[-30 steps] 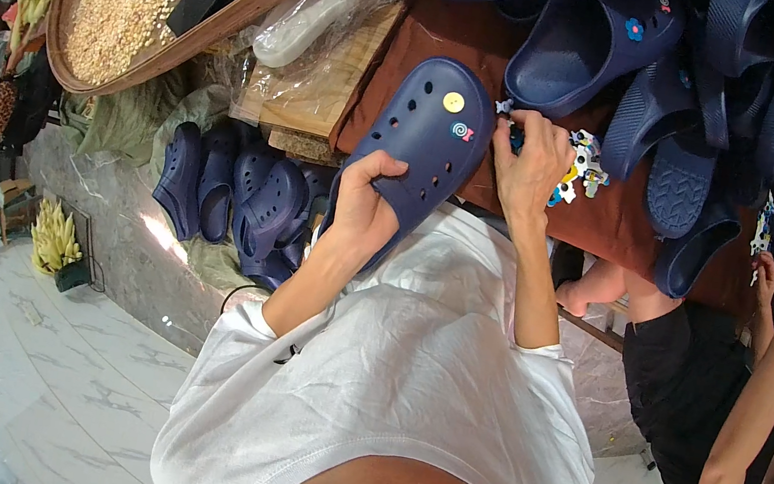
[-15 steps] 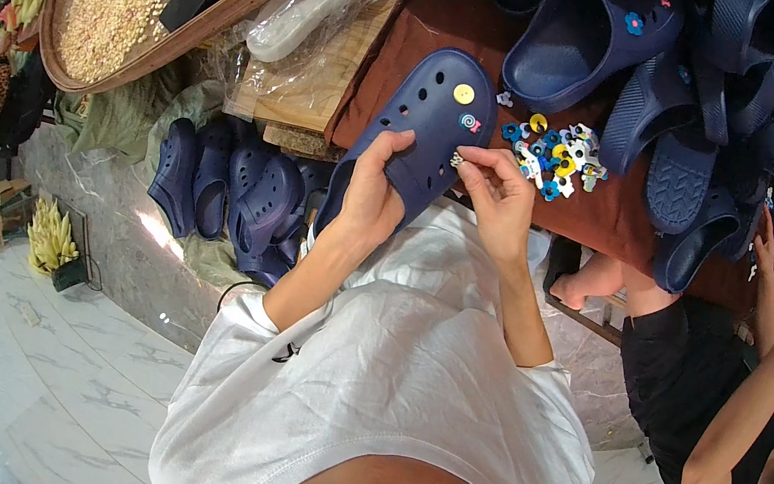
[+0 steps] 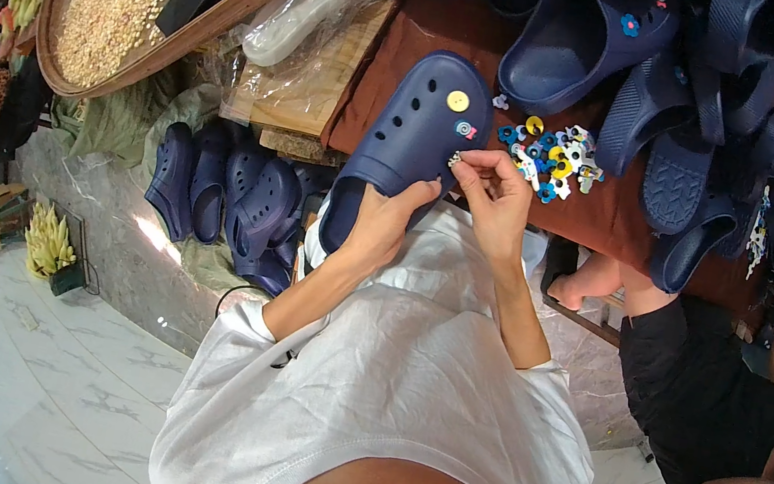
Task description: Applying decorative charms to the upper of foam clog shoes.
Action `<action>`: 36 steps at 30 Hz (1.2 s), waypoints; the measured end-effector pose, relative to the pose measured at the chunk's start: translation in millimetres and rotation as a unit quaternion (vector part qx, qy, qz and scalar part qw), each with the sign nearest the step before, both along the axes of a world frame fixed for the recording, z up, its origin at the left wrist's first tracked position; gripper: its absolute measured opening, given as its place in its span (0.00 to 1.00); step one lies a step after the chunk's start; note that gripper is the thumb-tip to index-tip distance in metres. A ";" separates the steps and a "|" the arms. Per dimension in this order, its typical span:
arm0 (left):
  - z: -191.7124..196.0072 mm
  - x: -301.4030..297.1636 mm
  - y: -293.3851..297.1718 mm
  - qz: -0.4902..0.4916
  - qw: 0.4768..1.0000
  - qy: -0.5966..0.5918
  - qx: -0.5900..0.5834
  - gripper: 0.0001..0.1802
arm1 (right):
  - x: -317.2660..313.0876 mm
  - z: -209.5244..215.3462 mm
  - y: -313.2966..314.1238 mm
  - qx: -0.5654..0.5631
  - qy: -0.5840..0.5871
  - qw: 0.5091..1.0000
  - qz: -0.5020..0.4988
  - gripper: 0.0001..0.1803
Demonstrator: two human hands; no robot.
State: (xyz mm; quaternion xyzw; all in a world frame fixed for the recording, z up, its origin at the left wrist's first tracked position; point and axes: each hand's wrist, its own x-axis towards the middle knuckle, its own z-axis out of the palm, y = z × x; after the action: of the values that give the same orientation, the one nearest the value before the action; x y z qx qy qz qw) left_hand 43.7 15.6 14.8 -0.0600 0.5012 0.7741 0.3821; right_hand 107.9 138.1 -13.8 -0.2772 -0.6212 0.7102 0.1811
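Observation:
A navy clog (image 3: 408, 134) with round holes lies tilted in front of me, its toe pointing away. A yellow button-shaped charm (image 3: 457, 101) and a small swirl charm (image 3: 465, 130) sit on its upper. My left hand (image 3: 384, 221) grips the clog near its opening, thumb on top and the other fingers hidden inside or beneath. My right hand (image 3: 493, 193) pinches a tiny pale charm (image 3: 455, 158) against the clog's right side, below the swirl. Right of the clog lies a pile of loose charms (image 3: 554, 159) in blue, white and yellow.
Navy clogs (image 3: 675, 181) are heaped at the right on the brown cloth (image 3: 604, 216); more clogs (image 3: 263, 192) stand lower left. A wooden-rimmed tray (image 3: 209, 21) of pale grains is at upper left, near a plastic-wrapped pale sole (image 3: 300, 21). Another person (image 3: 707, 394) sits at right.
My left hand has slid lower and to the right on the clog, its thumb now nearer the charm. My right hand stays at the clog's side. The other person's raised arms have come down.

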 end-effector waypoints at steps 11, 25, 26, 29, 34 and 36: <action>1.3 6.1 -4.1 0.048 0.998 -0.024 -0.041 0.23 | 3.3 5.1 6.2 -0.030 -0.023 0.997 0.062 0.05; 22.2 3.4 -16.8 0.036 0.996 -0.085 0.017 0.22 | 0.9 22.0 4.1 -0.003 -0.021 0.999 0.024 0.21; 23.7 2.6 -17.6 0.038 0.994 -0.098 0.030 0.22 | -0.2 23.0 3.2 -0.009 -0.006 1.000 0.026 0.22; 23.0 -7.4 -18.4 0.036 0.990 -0.132 0.034 0.20 | -2.3 21.5 1.8 0.009 -0.008 1.000 0.026 0.19; 3.0 -16.3 -18.3 0.062 0.979 -0.188 0.046 0.18 | -10.5 33.3 15.6 0.188 -0.079 0.977 0.062 0.05; 6.6 -16.0 -16.9 0.080 0.980 -0.177 0.053 0.19 | -14.8 31.9 25.4 0.394 -0.085 0.915 0.021 0.09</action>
State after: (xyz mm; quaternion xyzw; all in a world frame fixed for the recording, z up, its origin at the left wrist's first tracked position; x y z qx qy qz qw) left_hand 27.8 -1.3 21.4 -0.2150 0.3774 0.8049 0.4042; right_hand 93.2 163.5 18.1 -0.2292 -0.8697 0.3851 0.2071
